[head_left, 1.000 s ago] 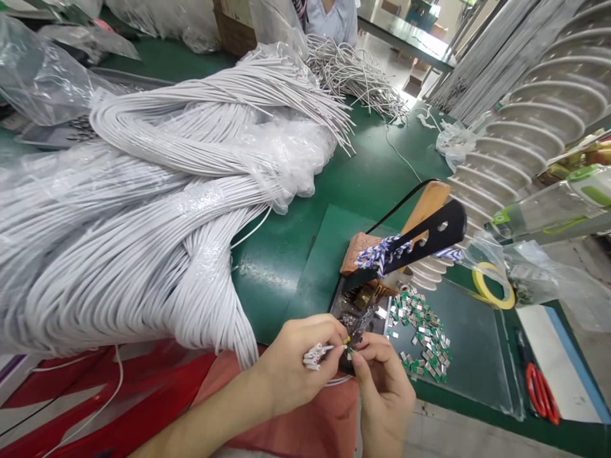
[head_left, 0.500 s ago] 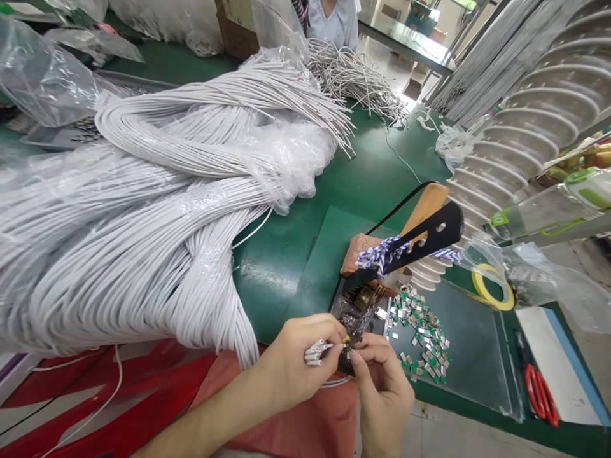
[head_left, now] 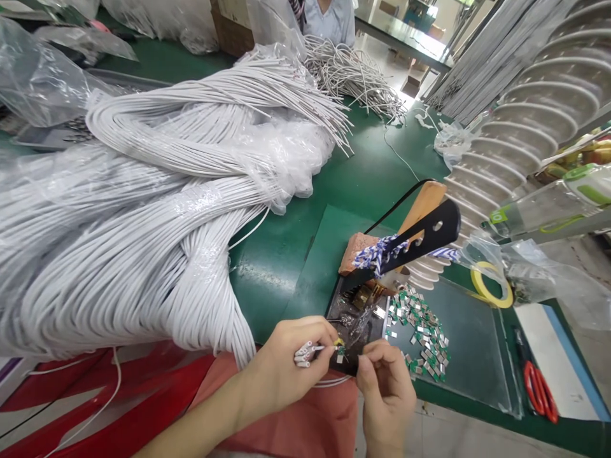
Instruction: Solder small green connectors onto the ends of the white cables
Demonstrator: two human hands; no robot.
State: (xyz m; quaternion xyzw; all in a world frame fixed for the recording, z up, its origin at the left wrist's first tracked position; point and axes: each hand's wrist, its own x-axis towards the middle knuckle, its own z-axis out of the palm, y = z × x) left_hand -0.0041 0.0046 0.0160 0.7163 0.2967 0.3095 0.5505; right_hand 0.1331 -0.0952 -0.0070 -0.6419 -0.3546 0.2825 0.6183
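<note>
My left hand [head_left: 291, 359] is closed around several white cables [head_left: 305, 353], whose cut ends stick out between the fingers. Just past its fingertips is a small green circuit board with a metal connector [head_left: 340, 356], at the tip of a cable, with a bit of yellow beside it. My right hand [head_left: 387, 388] is apart from the board, to its right, with thumb and forefinger pinched together over the edge of a dark tray [head_left: 351, 366]. Whatever lies in that pinch, if anything, is too small to make out.
A brick [head_left: 356, 251] with blue-and-white cord and a black perforated bracket [head_left: 420, 238] stands behind the tray. To the right lie loose circuit boards [head_left: 424, 334], yellow tape [head_left: 491, 286] and red-handled scissors [head_left: 539, 391]. White cable bundles [head_left: 119, 267] fill the left; a ribbed hose [head_left: 520, 127] hangs right.
My right hand has drawn away to the right from the left fingertips, uncovering the small board. The left hand has shifted slightly left, still holding the cables.
</note>
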